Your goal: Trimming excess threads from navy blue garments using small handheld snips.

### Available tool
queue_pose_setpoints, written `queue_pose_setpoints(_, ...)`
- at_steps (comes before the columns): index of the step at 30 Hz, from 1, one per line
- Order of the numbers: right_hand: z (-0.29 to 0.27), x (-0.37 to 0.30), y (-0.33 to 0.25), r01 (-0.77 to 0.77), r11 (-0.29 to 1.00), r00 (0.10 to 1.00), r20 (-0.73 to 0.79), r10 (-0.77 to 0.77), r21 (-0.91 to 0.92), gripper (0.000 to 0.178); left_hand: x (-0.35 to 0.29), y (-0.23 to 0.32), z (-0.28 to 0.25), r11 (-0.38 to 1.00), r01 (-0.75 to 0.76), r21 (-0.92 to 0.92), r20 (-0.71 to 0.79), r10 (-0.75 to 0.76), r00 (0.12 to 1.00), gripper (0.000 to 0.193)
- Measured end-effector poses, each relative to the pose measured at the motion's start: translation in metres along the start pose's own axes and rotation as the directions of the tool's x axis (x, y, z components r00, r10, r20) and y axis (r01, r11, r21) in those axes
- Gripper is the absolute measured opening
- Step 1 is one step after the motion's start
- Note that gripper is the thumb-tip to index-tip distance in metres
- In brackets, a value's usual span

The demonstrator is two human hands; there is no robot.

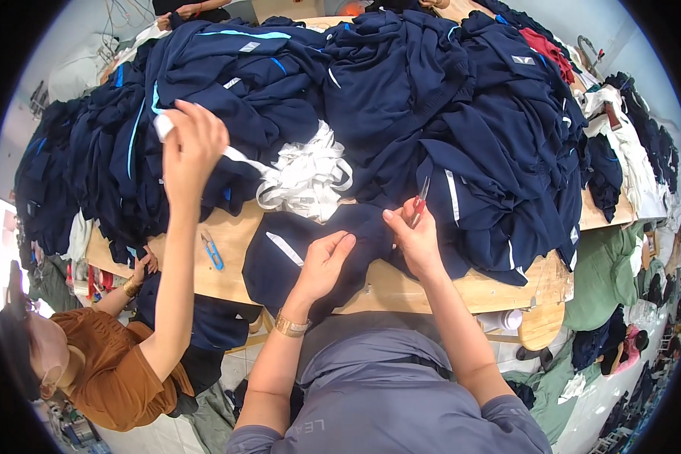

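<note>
- Left hand, low over the table edge, thumb and fingers closed on a navy garment lying in front of the person.
- Right hand clamped around red-handled thread snips, blades up.
- Pale wooden table; light floor.
- Navy garments heaped across the far side, blocking the tabletop.
- Tangled white tape just beyond the hands; a co-worker's raised hand at left.
- Blue snips near the garment.

Head view, single entry: wide fisheye, left of a worn pair. I look down from head height, facing across the table; left hand, right hand close, mid-frame.
</note>
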State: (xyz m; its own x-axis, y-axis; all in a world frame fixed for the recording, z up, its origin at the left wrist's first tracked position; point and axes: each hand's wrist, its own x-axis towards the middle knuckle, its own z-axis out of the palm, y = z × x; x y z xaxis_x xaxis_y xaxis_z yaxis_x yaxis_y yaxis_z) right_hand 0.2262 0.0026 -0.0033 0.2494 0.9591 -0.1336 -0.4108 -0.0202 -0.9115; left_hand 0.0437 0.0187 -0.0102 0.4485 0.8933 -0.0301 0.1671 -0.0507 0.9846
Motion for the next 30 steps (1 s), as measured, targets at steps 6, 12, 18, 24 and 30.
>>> queue_pose_setpoints(6, -0.010, -0.003, 0.005, 0.113, 0.993, 0.993, -0.024, -0.112, 0.031, 0.031, -0.006, 0.003, -0.004, 0.995, 0.052, -0.089, -0.032, -0.055, 0.998, 0.022)
queue_pose_setpoints(12, -0.094, -0.029, -0.006, 0.176, 0.601, 0.917, -0.092, -0.387, -0.779, 0.034, -0.034, -0.047, -0.068, 0.618, 0.348, 0.705, -0.578, 0.216, 0.787, 0.027)
queue_pose_setpoints(18, -0.104, -0.041, 0.000, 0.112, 0.324, 0.838, -0.086, -0.539, -0.939, 0.034, -0.056, -0.087, -0.100, 0.674, 0.601, 0.429, -0.677, -0.201, 0.708, 0.027)
queue_pose_setpoints(24, -0.023, -0.032, -0.010, 0.131, 0.917, 0.983, -0.069, -0.169, -0.376, 0.034, -0.028, -0.025, -0.080, 0.973, 0.127, 0.194, -0.734, 0.058, 0.676, 0.012)
queue_pose_setpoints(30, 0.037, -0.023, -0.024, 0.511, 0.753, 0.837, 0.437, -0.329, -0.414, 0.050, -0.023, 0.045, -0.025, 0.975, -0.097, -0.202, -0.088, 0.080, 0.993, 0.010)
